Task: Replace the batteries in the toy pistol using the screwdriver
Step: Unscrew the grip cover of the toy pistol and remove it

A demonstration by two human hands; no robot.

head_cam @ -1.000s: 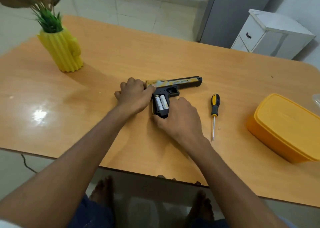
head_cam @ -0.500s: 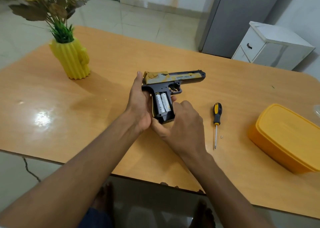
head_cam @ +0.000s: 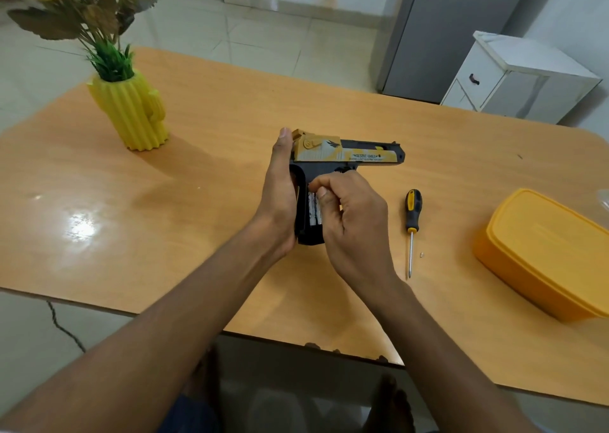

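In the head view, the toy pistol (head_cam: 333, 182) is held above the middle of the worktop (head_cam: 230, 109), muzzle pointing right, its grip compartment open with white batteries (head_cam: 314, 213) showing. The left hand (head_cam: 280, 195) wraps the back of the pistol's grip, thumb upright against the rear of the slide. The right hand (head_cam: 354, 221) comes in from the pistol's right, fingers curled, fingertips (head_cam: 321, 191) on the batteries' upper end. The screwdriver (head_cam: 412, 221) lies right of the pistol, a small screw (head_cam: 421, 254) by its shaft; a yellow box (head_cam: 543, 254) sits further right, a yellow vase (head_cam: 131, 113) to the pistol's far left
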